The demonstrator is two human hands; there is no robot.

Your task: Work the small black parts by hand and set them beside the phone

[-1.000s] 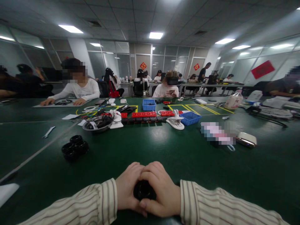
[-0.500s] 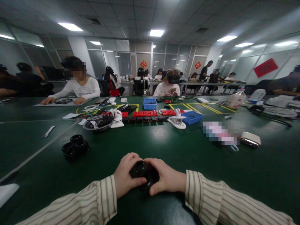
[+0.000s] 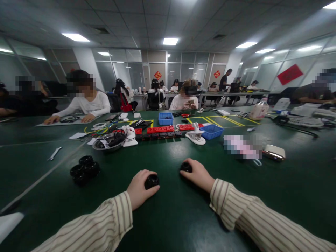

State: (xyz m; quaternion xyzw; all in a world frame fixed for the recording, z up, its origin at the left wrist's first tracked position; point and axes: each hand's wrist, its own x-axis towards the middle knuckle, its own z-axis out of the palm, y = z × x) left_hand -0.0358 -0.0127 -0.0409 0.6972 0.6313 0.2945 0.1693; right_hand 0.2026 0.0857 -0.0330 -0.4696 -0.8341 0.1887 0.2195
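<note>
My left hand (image 3: 138,189) is wrapped round a glossy black round piece (image 3: 153,181) with a hollow in its top, low over the green table (image 3: 173,213). Farther forward and to the right, my right hand (image 3: 200,174) grips a second black round piece (image 3: 186,167) of similar look at or just above the tabletop. The two pieces are apart. On the left, beyond my left forearm, several more black round pieces (image 3: 85,170) stand clustered together. The palms hide part of both held pieces.
Across the middle lie a metal bowl of cables (image 3: 109,142), a row of red and black socket parts (image 3: 162,130), a white clip base (image 3: 196,135) and blue trays (image 3: 212,131). A wrench (image 3: 55,154) lies left, a shiny case (image 3: 274,152) right. A person in white (image 3: 89,105) sits opposite.
My hands were together around black pieces in front of me. Now the right hand has moved forward and right with one piece, while the left keeps its piece nearly in place.
</note>
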